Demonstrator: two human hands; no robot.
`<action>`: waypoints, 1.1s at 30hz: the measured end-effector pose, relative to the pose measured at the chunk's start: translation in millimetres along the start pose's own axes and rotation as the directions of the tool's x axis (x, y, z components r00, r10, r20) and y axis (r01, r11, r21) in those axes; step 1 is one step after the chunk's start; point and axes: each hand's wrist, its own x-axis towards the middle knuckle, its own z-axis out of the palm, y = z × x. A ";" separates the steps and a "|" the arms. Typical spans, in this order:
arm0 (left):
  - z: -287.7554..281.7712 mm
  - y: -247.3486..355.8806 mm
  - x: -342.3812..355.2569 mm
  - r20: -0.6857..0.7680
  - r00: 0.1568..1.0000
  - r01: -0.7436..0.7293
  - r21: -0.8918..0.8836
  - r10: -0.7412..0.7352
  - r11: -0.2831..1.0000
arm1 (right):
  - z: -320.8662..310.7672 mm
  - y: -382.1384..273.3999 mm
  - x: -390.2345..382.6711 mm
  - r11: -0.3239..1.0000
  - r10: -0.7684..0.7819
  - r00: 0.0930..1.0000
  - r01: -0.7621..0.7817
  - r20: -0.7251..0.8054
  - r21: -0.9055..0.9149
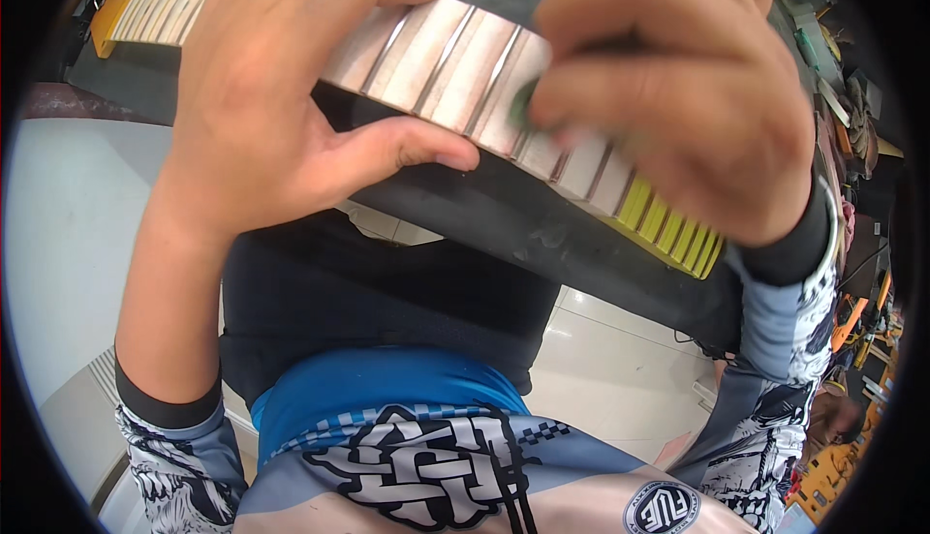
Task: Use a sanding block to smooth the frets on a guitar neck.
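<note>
A guitar neck [436,55] lies slantwise across the dark bench, its far-left end higher in the picture. Metal frets cross it, with pale, brown-smudged strips between them and a bright yellow stretch at its right end. My left hand [257,98] grips the neck, fingers over the far side and thumb along the near edge. Pinched in the fingers of my right hand [688,98] is a small dark green piece [524,105], pressed to the fretted face right of my left hand. Motion blurs that hand, and most of the green piece is hidden.
The neck lies over the dark bench top [484,219]. An amber wooden piece [114,17] is at the neck's far-left end. A white panel [82,234] stands at the left. Tools and clutter crowd the right rim, above pale floor tiles [601,360].
</note>
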 end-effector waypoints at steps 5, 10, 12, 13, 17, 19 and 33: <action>0.8 0.6 -1.0 0.007 1.000 0.000 0.010 0.000 1.000 | 6.3 4.4 -4.0 0.973 -0.109 0.994 0.103 -0.020 -0.205; -0.2 1.3 1.1 -0.003 1.000 0.000 0.000 0.000 1.000 | 7.8 -5.2 -1.4 0.992 -0.118 0.984 0.123 -0.132 0.029; 1.6 1.1 1.4 -0.006 1.000 -0.002 0.000 0.002 1.000 | 4.8 -4.2 -2.2 0.993 0.005 0.998 0.003 -0.067 0.117; 2.2 0.8 1.2 -0.009 1.000 -0.004 0.000 0.004 1.000 | -0.1 -11.0 1.3 0.997 -0.077 0.997 0.078 0.025 -0.016; 6.7 0.8 1.2 -0.010 1.000 0.000 0.008 0.000 1.000 | 2.5 12.0 -9.5 0.976 -0.194 0.979 0.186 -0.061 -0.116; 19.9 -7.1 -3.7 -0.152 0.988 -0.022 -0.002 0.021 1.000 | 9.5 8.1 -4.5 0.914 -0.344 0.939 0.333 -0.008 -0.233; 3.2 -5.1 3.0 -0.089 0.994 -0.069 -0.074 0.063 0.995 | -0.5 -29.1 3.2 0.978 -0.153 0.988 0.153 0.012 -0.143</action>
